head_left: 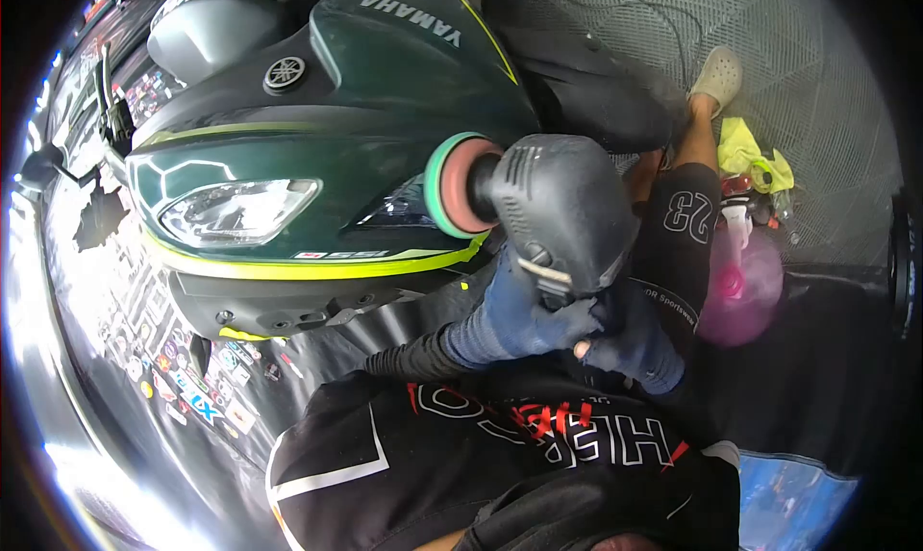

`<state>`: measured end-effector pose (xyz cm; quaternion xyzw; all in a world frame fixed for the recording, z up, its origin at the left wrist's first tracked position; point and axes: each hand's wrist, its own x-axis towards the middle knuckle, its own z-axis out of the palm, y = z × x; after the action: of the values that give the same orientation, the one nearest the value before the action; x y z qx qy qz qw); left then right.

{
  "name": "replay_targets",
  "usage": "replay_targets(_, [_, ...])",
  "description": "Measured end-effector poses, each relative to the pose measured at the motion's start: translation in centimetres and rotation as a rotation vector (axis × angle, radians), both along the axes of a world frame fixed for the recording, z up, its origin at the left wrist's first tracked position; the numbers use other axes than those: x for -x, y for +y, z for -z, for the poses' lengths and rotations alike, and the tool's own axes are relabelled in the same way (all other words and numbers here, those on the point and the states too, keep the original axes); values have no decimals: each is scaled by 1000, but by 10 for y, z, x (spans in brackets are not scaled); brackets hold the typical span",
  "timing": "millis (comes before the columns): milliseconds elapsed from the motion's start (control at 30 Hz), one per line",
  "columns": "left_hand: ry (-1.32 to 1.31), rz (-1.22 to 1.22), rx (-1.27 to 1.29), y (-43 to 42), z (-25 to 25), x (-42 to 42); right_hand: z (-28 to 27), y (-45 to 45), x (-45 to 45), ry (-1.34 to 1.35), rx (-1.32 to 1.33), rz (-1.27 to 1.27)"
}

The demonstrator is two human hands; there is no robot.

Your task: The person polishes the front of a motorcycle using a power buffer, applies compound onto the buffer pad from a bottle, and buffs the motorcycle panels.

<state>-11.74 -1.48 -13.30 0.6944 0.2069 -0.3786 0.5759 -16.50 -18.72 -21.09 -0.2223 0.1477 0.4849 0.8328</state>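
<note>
A black power polisher (567,205) is gripped by both my hands, which wear dark blue gloves. My left hand (538,311) wraps the tool from its lower left side. Close beside it, my right hand (639,344) is closed at the tool's lower end; that grip is partly hidden. A bare fingertip shows between the gloves. The orange and green polishing pad (459,186) lies at the dark green motorcycle body panel (385,157), beside a dark lens; whether it is spinning cannot be told. A clear headlight (240,212) sits farther left, above a yellow-green strip (317,268).
A pink spray bottle (740,291) and a yellow cloth (750,157) lie right of my leg (687,205). A cable (663,22) runs over the grey grid floor (817,61). Stickers (202,397) cover a black surface at left.
</note>
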Motion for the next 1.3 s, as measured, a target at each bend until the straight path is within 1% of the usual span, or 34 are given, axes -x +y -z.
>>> replay_targets(33, [-75,-31,-18,-3,-6,-1,-2,-5,-9,-101,-1,-89])
replay_targets(67, [-148,-63,-36,-5,-9,-3,-11,-4,-16,-21,-36,1])
replay_targets(100, [-152,-78,-36,-4,-9,-8,-13,-6,-24,-25,-35,-14])
replay_targets(167, [-225,154,1,2,-6,-18,-15,-9,-37,49,-59,-6])
replay_targets(200, [-179,18,21,-9,-2,-19,-9,-13,-40,49,-59,-20])
replay_targets(233, [-129,137,-149,-8,8,-11,2,-18,-41,64,-53,-82])
replay_targets(300, [-89,-131,-111,-29,30,-15,19,-26,-37,77,-55,-162])
replay_targets(333, [-53,-162,-131,-35,39,-19,28,-28,-31,87,-7,-127])
replay_targets(367, [20,-334,-27,-43,50,-20,35,-30,-26,95,41,-90])
replay_targets(400, [47,-330,-48,-45,57,-20,41,-31,-20,142,92,-96])
replay_targets(467, [79,-337,-67,-49,57,-26,40,-39,-37,164,107,-122])
replay_targets(533, [38,-413,-113,-58,48,-39,38,-46,-51,190,139,-141])
replay_targets(633, [-45,-431,-113,-59,31,-63,38,-54,-64,137,164,-170])
replay_targets(667, [-1,-520,-59,-61,23,-76,37,-57,-68,111,174,-187])
replay_targets(700, [-29,-484,-74,-57,24,-77,34,-58,-68,84,189,-202])
replay_targets(767, [-128,-491,-75,-55,23,-78,28,-59,-72,7,207,-254])
replay_targets(833, [-418,-296,-196,-51,1,-76,15,-57,-71,-92,233,-325])
replay_targets(867, [-240,-220,-77,-39,-25,-78,6,-57,-70,-138,251,-377])
replay_targets(900, [-267,-92,-82,-36,-43,-74,-1,-63,-68,-188,273,-432])
replay_targets(967, [-464,-47,18,-31,-73,-60,-16,-79,-71,-338,350,-588])
replay_targets(1033, [-675,19,132,-21,-96,-39,-26,-93,-88,-590,479,-789])
replay_targets(1067, [-703,-14,201,-11,-108,-25,-35,-94,-103,-795,557,-928])
replay_targets(1100, [-709,15,169,15,-108,-12,-35,-81,-125,-1069,632,-1089])
replay_targets(1167, [-903,-18,119,29,-132,19,-70,-49,-159,-1767,859,-1286])
replay_targets(1200, [-748,90,146,44,-146,37,-91,-23,-171,-2054,1002,-1299])
replay_targets(1233, [-774,27,179,53,-150,55,-135,9,-170,-2152,1325,-1103])
replay_targets(1267, [-812,-35,264,63,-158,68,-169,34,-174,-2097,1450,-1040])
replay_targets(1300, [-843,-90,350,75,-165,80,-198,53,-175,-2116,1401,-878])
